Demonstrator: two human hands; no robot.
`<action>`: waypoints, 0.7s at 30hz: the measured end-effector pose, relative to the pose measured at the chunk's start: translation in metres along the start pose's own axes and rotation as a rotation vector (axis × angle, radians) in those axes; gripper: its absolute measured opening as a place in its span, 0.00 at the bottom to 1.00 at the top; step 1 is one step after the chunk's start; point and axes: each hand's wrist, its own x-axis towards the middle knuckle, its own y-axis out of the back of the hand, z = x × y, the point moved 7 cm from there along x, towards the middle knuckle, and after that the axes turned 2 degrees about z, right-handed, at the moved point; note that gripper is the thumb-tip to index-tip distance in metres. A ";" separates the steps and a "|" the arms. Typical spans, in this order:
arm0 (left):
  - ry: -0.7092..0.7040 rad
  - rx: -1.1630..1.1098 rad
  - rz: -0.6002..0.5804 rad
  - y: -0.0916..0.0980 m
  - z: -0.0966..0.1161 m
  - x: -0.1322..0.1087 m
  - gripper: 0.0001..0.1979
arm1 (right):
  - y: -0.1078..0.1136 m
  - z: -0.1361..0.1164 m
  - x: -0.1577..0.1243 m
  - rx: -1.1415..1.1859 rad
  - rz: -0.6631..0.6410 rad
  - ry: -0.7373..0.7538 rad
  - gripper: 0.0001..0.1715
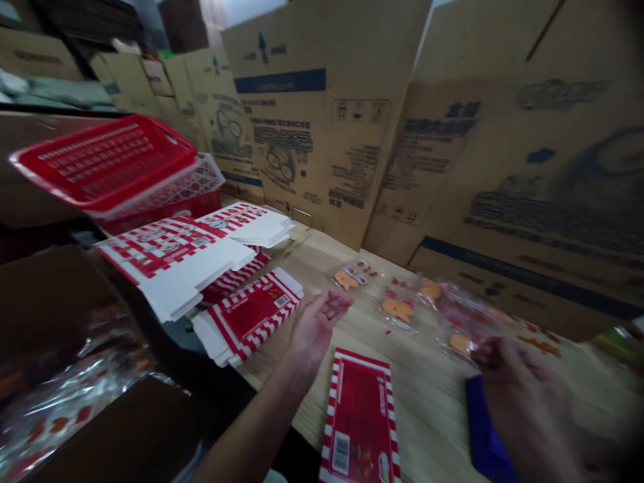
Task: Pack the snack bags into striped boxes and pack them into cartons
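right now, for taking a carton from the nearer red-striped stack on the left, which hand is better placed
Left, I'd judge: the left hand is close beside the nearer red-striped stack, while the right hand is farther off, beside a clear packet.

Through the blur, this looks like a packing workshop: cartons (pixel 352 134), striped boxes (pixel 259 308), a worktable (pixel 427 382).

The left hand (pixel 318 319) is bare, as is the slender, tapering forearm (pixel 272 410) below it. The right hand (pixel 518 382) is bare too, its outline blurred. A small pale patch (pixel 275 477) at the bottom edge may be clothing.
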 end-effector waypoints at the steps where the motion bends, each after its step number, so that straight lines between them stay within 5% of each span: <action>1: 0.044 0.000 -0.002 0.000 -0.002 -0.003 0.12 | 0.000 0.001 -0.010 -0.003 -0.014 -0.007 0.15; 8: 0.165 0.016 0.003 -0.002 -0.012 -0.024 0.27 | -0.061 0.042 -0.070 0.035 -0.299 -0.263 0.24; 12: 0.193 0.041 -0.016 0.000 -0.019 -0.035 0.18 | -0.083 0.048 -0.095 0.207 -0.428 -0.442 0.30; 15: 0.151 0.073 -0.041 0.004 -0.025 -0.041 0.04 | -0.089 0.048 -0.109 0.342 -0.480 -0.556 0.30; 21: 0.147 0.183 -0.028 0.018 -0.036 -0.044 0.15 | -0.064 0.054 -0.111 0.289 -0.428 -0.550 0.28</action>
